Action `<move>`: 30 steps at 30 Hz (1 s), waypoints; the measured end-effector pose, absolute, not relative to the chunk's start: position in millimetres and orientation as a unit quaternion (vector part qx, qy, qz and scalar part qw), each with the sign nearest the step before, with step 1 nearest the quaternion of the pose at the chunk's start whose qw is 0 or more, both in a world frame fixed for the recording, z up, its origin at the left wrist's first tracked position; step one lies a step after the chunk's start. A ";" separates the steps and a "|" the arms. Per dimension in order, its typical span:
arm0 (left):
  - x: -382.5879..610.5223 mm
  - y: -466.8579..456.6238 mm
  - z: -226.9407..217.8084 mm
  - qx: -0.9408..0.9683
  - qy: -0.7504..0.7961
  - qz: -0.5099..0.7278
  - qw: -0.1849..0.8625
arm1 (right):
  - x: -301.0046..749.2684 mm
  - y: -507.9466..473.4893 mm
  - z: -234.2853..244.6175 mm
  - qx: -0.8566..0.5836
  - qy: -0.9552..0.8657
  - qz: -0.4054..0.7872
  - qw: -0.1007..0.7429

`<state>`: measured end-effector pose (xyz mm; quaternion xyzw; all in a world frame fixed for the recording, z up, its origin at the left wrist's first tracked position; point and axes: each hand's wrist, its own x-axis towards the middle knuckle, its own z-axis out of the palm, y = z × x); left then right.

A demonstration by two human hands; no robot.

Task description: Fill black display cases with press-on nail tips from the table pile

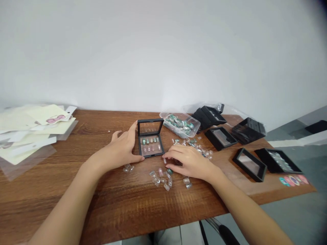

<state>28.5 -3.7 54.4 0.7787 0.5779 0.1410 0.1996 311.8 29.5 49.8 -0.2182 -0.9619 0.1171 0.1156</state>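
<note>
A small black case (pixel 151 156) stands with its windowed lid up on the wooden table, two rows of green and pink press-on nails (pixel 152 148) inside. My left hand (pixel 123 148) grips its left side, index finger at the upper corner and thumb at the lower one. Just right of the case, my right hand (pixel 190 160) bends its fingers over a small clear press-on nail (pixel 165 161) at the fingertips. Under its thumb lies a green press-on nail (pixel 170 171). Loose clear and pink nails (pixel 160 179) are scattered in front of the case.
A clear plastic tub (pixel 180 124) full of nails stands behind. More loose nails (pixel 201 149) lie beyond my right hand. Several black boxes (pixel 221 137) are at the right, near round stickers (pixel 293 180). Cards and clear sleeves (pixel 33 131) pile up at the left.
</note>
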 end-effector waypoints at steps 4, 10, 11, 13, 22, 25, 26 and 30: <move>28.1 -3.8 53.2 0.780 0.577 0.141 0.198 | 312.7 32.1 52.2 -0.234 -0.959 0.118 0.111; 27.7 -4.3 53.7 0.779 0.577 0.143 0.199 | 309.5 32.1 48.5 -0.249 -0.955 0.132 0.093; 27.5 -4.4 53.6 0.779 0.577 0.143 0.200 | 309.0 31.9 48.1 -0.250 -0.954 0.135 0.092; 27.3 -4.6 53.7 0.780 0.575 0.144 0.199 | 308.4 31.6 47.5 -0.250 -0.954 0.139 0.093; 32.5 -5.7 51.2 0.791 0.568 0.134 0.183 | 309.4 32.8 50.5 -0.237 -0.949 0.168 0.123; 33.8 -5.6 46.2 0.798 0.562 0.126 0.175 | 309.7 33.2 52.7 -0.229 -0.946 0.190 0.133; 34.2 -5.6 44.8 0.800 0.560 0.125 0.175 | 309.6 33.2 53.2 -0.225 -0.944 0.198 0.136; 37.0 -6.8 43.5 0.802 0.557 0.129 0.171 | 308.9 33.1 53.0 -0.224 -0.938 0.213 0.156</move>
